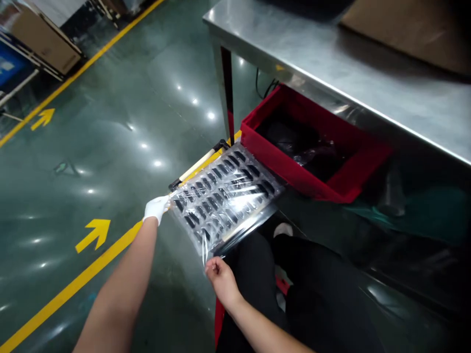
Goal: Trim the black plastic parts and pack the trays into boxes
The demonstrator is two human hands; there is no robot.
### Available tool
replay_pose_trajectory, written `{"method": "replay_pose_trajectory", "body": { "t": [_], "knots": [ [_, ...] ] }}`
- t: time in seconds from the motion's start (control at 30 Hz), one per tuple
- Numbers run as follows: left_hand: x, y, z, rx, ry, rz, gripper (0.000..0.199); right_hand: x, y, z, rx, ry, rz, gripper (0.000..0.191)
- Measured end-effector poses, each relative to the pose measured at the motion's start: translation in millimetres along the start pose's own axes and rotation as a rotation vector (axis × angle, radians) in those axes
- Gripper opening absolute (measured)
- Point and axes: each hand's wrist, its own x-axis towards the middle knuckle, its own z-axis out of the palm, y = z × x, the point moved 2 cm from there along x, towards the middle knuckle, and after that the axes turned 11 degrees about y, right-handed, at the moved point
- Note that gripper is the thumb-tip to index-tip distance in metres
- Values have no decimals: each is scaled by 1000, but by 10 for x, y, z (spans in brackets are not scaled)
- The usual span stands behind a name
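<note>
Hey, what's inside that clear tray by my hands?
Rows of dark pieces, seen through shiny clear film on the tray. Glare hides part of the contents, and their undersides are covered.

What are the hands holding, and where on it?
The right hand pinches the clear plastic by a stretched-out end near the tray's corner. The gloved left hand is at another corner; its grip is unclear.

No words or numbers can be read. The signs that do show are on the floor (114, 191) — a near yellow arrow (94, 234) on the left and a far yellow arrow (44, 117) beyond it, both pointing toward the far right. A blue panel (13, 73) at the far left bears pale marks (5, 63) — too blurred to make out.
</note>
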Motion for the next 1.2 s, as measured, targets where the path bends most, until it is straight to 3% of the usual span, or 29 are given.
{"method": "replay_pose_trajectory", "body": {
  "t": [0.1,0.2,0.3,0.43,0.57,0.7,0.87,0.97,1.03,1.1,1.2],
  "knots": [
    [30,-27,4,-32,-14,-43,19,-142,-127,20,-15,59,24,24],
    [-112,150,-122,-89,-36,-73,22,-435,-420,39,-19,142,3,26],
    [-361,588,-358,-161,-69,-52,23,-813,-852,25,29,216,-30,31],
    [-758,1403,-658,-261,-158,7,21,-1290,-1480,-76,95,336,-101,36],
    [-1116,2096,-814,-303,-218,27,15,-1602,-1981,-198,185,423,-157,36],
    [-1397,2518,-879,-254,-250,59,10,-1783,-2332,-364,295,502,-207,33],
    [-1666,2913,-950,-231,-247,149,11,-1969,-2541,-482,388,568,-239,30],
    [-1722,3053,-1065,-272,-246,178,10,-2114,-2563,-371,408,576,-235,29],
    [-1662,3019,-1186,-279,-242,186,12,-2191,-2515,-214,400,594,-239,28],
    [-1494,2847,-1319,-259,-228,182,11,-2199,-2372,9,367,598,-235,27],
    [-1053,2359,-1453,-169,-216,196,13,-2021,-1915,419,338,594,-220,27]
  ]
}}
